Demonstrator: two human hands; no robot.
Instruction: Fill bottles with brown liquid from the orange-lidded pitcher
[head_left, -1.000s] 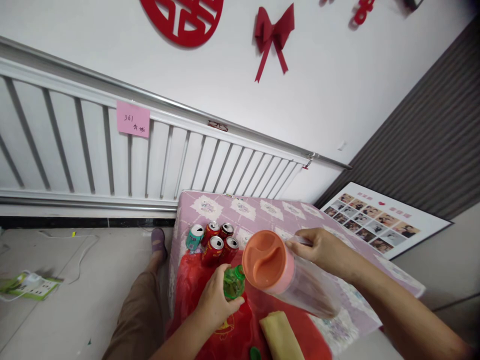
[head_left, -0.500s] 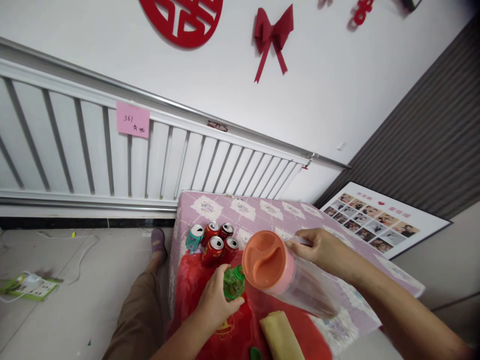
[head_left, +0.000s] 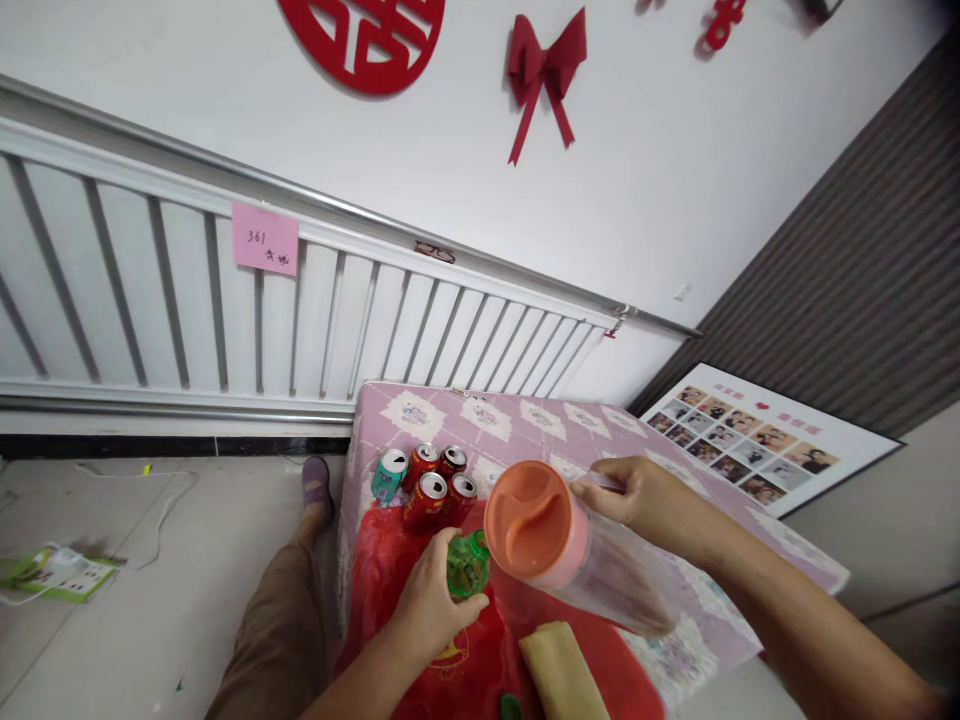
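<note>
My left hand (head_left: 433, 590) is wrapped round a green bottle (head_left: 468, 566), which is held upright over the red tray. In my right hand (head_left: 637, 500) is the handle of a clear pitcher (head_left: 626, 580) with an orange lid (head_left: 529, 520). The pitcher is tilted far over to the left, its lid end close beside the bottle's mouth; I cannot tell whether they touch. Some brownish liquid shows inside the pitcher. Below lies a folded yellow cloth (head_left: 564, 672) on the red tray (head_left: 626, 675), with a small green cap (head_left: 511, 707) next to it.
Several opened drink cans, red ones (head_left: 425, 502) and a teal one (head_left: 390, 474), stand behind the bottle. Under everything is a pink patterned tablecloth (head_left: 585, 425). A white radiator (head_left: 322, 320) runs along the wall. A photo board (head_left: 814, 480) leans at the right. A power strip (head_left: 64, 572) lies on the floor.
</note>
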